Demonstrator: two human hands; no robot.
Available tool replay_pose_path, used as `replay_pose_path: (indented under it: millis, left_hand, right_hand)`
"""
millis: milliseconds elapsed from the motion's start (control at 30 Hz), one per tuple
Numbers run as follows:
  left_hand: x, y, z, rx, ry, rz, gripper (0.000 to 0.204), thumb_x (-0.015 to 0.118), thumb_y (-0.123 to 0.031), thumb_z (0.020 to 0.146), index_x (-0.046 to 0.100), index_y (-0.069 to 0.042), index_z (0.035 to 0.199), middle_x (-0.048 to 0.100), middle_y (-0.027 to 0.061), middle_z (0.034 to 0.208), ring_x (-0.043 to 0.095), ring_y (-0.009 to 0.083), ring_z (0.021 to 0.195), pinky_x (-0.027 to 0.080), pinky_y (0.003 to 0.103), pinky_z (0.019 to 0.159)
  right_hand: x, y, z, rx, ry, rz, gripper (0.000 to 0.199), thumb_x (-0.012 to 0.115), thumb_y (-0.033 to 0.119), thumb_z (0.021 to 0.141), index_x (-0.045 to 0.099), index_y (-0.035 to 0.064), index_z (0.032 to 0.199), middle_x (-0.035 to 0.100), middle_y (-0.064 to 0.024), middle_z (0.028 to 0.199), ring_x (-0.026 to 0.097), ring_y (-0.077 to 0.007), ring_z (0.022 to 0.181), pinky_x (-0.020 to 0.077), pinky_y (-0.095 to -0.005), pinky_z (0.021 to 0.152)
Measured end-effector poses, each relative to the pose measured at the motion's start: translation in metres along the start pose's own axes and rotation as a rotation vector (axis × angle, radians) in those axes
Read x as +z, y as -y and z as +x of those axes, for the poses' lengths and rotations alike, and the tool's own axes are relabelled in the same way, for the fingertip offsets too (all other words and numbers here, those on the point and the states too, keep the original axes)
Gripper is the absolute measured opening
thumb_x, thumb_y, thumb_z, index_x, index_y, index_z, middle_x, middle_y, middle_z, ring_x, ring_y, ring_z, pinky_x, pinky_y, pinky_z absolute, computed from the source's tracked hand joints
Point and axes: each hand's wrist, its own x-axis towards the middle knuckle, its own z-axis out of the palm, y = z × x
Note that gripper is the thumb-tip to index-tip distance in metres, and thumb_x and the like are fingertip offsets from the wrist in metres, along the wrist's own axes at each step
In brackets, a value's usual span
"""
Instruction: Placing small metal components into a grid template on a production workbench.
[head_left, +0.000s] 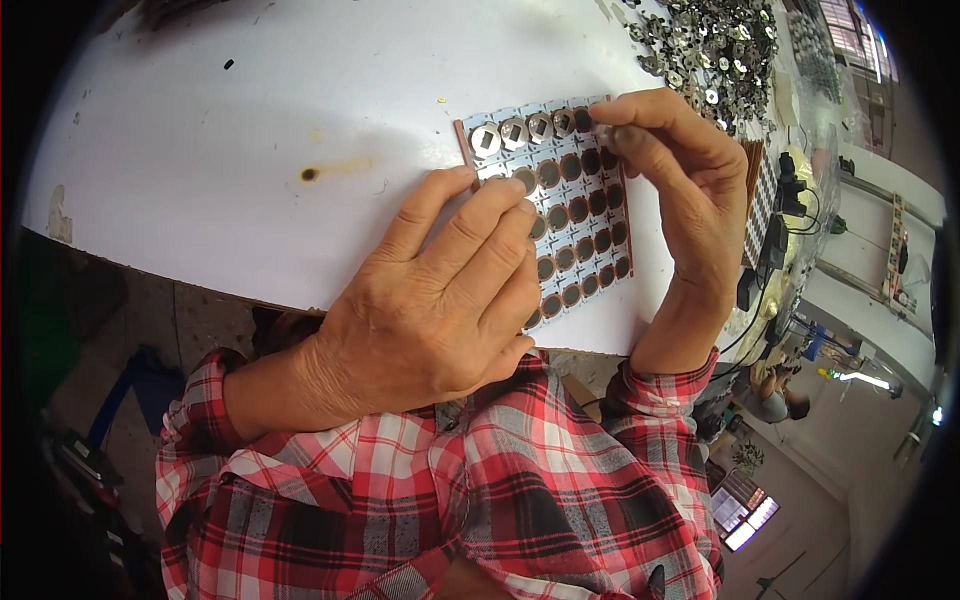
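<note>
A rectangular tray (pixel 590 215) with a grid of round dark pockets lies on the white table (pixel 250 150). Several silver metal discs (pixel 512 133) sit in its top row. My left hand (pixel 440 300) rests flat on the tray's left side, fingers together, pressing it down. At the tray's top right corner, the thumb and fingers of my right hand (pixel 680 180) pinch a small silver disc (pixel 603 131). Red plaid sleeves cover both forearms.
A large heap of loose silver metal discs (pixel 715 50) lies at the table's far right. Black cables and a small device (pixel 780 230) sit at the right edge. A brown burn mark (pixel 310 174) shows on the tabletop. The table's near edge curves just below the tray.
</note>
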Motion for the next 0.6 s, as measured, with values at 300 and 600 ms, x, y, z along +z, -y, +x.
replay_pose_path:
  millis: [300,600]
  left_hand:
    - [0.002,0.000,0.000,0.012,0.011,0.026,0.057,0.082,-0.031,0.063,0.067,0.008,0.103,0.065,0.0246,0.120,0.060,0.0382,0.123,0.047,0.058,0.105]
    - [-0.002,-0.001,-0.001,0.002,0.016,0.008,0.058,0.082,-0.030,0.061,0.067,0.008,0.103,0.065,0.0241,0.120,0.059,0.0377,0.123,0.047,0.058,0.107]
  right_hand:
    - [-0.001,0.005,0.007,0.063,0.089,-0.263,0.039,0.066,-0.002,0.094,0.061,-0.0007,0.133,0.065,0.0007,0.097,0.062,-0.0077,0.094,0.0495,-0.0244,0.089]
    - [0.007,-0.002,0.016,-0.153,0.054,-0.389,0.037,0.061,-0.011,0.089,0.065,0.0030,0.123,0.066,-0.0007,0.088,0.062,-0.0086,0.082,0.0496,-0.0236,0.076]
